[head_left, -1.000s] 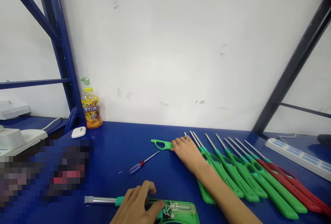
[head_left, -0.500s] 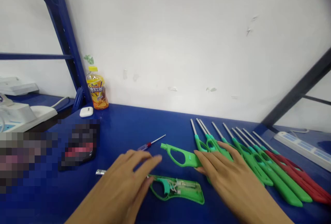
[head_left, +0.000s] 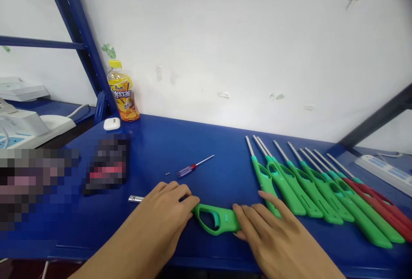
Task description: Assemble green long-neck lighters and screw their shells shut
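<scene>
A green gas lighter [head_left: 222,221] lies across the blue table in front of me, its two shell halves together and a teal trigger showing inside the loop. My left hand [head_left: 167,216] is closed around its neck end, with the metal nozzle tip sticking out to the left. The fingers of my right hand [head_left: 268,234] grip the handle end and hide it. Beyond the hands lies a screwdriver [head_left: 186,171] with a purple and red handle. A tiny screw [head_left: 168,174] rests beside it.
Several green lighters [head_left: 296,184] and a few red ones [head_left: 383,204] lie in a row at right. A tea bottle [head_left: 124,94] and a white earphone case [head_left: 112,124] stand at the back left. Power strips [head_left: 386,174] lie at the right edge and left.
My right hand has brought the loose green shell half down onto the open half, covering its inner parts. My left hand has closed on the neck. The camera view has shifted.
</scene>
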{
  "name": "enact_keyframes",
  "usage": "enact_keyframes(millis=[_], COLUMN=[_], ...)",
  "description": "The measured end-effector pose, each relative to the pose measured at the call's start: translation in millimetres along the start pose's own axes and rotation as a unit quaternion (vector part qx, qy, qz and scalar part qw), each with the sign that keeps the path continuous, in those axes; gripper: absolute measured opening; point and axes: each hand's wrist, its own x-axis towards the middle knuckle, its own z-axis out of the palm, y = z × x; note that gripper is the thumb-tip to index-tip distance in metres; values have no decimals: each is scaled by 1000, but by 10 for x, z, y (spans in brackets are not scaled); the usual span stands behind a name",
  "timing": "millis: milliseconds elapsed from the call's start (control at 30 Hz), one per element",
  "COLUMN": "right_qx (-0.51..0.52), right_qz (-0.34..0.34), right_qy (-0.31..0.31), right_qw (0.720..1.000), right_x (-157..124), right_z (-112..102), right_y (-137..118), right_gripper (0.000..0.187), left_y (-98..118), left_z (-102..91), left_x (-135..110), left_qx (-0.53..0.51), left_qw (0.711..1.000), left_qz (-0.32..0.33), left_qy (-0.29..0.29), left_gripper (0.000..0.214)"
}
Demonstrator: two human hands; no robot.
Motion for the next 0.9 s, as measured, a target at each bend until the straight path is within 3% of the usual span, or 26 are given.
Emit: enact_keyframes(millis=[367,567,900], right_qx=[1,-1,36], right_qz=[6,8,20], right_qy=[4,8,-6], right_qw=[1000,1000,999], right_x=[-47,-2,-28], right_z=[0,15,32], right_y=[9,7,20], right_gripper=[57,59,55], left_y=[-47,-69,-63], left_z=[93,103,106], left_x=[0,-5,26], left_qx=[-24,-31,-27], left_qw=[1000,998,1000], left_qz=[-5,6,-14], left_qy=[6,56,2], left_gripper=[49,47,55])
